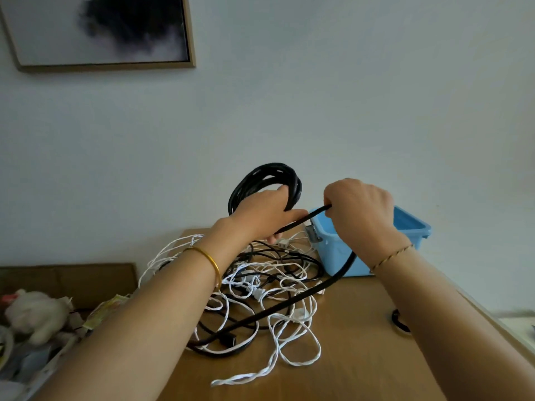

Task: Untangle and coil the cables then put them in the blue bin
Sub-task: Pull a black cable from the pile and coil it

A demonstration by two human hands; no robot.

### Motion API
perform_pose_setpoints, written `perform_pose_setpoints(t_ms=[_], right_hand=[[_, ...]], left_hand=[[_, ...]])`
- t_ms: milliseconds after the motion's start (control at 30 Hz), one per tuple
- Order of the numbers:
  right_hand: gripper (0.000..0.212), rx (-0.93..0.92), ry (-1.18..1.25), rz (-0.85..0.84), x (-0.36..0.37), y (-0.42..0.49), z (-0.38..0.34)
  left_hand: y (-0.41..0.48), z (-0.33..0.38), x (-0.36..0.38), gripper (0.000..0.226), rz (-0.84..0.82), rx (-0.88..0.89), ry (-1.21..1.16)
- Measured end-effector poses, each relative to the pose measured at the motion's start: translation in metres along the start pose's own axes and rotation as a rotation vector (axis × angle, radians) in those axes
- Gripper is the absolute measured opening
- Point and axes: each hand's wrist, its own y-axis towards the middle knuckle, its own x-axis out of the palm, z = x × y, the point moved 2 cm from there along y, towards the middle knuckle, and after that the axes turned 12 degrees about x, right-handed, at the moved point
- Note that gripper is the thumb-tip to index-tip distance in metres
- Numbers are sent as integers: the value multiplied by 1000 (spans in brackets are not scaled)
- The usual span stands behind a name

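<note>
1. Your left hand (266, 212) is raised above the wooden table (362, 357). Its fingers are curled round a coil of thick black cable (260, 175), and the loops stand upright above your knuckles.
2. Your right hand (359, 206) is closed in a fist on the free run of black cable (333, 280), just right of the coil. From that fist the cable drops past your wrist and slants across the table to a black plug (228, 340) at the near edge of the pile.
3. The blue bin (419, 228) stands open at the far right of the table, just behind and below your right hand.
4. A tangle of thin black and white cables (269, 273) lies on the table between your forearms and reaches the bin's left wall. A white twisted cord (289, 351) trails out of it toward you.
5. You wear a gold bangle (207, 256) on your left wrist and a thin cord bracelet (390, 256) on your right.
6. Left of the table, a plush toy (34, 314) lies by a cardboard box (72, 279). A framed picture (101, 33) hangs on the wall at upper left.
</note>
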Motion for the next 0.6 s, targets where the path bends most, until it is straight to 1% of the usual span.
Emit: perform_pose_setpoints(t_ms=[33,67,100,167,233,333,367,467,500,600], right_hand=[[11,11,-34,30,-1,0,0],[16,18,-62,57,-1,2,0],[20,21,-84,86,0,4,1],[22,5,-101,149,2,11,5],[24,-36,-62,191,6,19,8],[17,-104,47,199,10,28,9],[18,-114,68,216,13,31,8],[23,-115,114,273,25,42,9],[23,-118,136,272,30,45,9],[22,-128,266,207,48,47,8]], left_hand=[[-2,-1,-1,31,-33,-35,-140],[-4,-2,-2,32,-62,-59,-256],[-6,-4,-2,36,-87,-77,-361],[-11,-7,-3,48,-130,-93,-551],[-17,-4,-3,60,-176,-54,-617],[-23,8,-4,64,-307,20,-685],[-24,11,-4,60,-351,30,-720],[-25,14,-6,32,-452,45,-874],[-25,13,-6,28,-473,43,-948],[-26,8,-4,28,-501,5,-1181]])
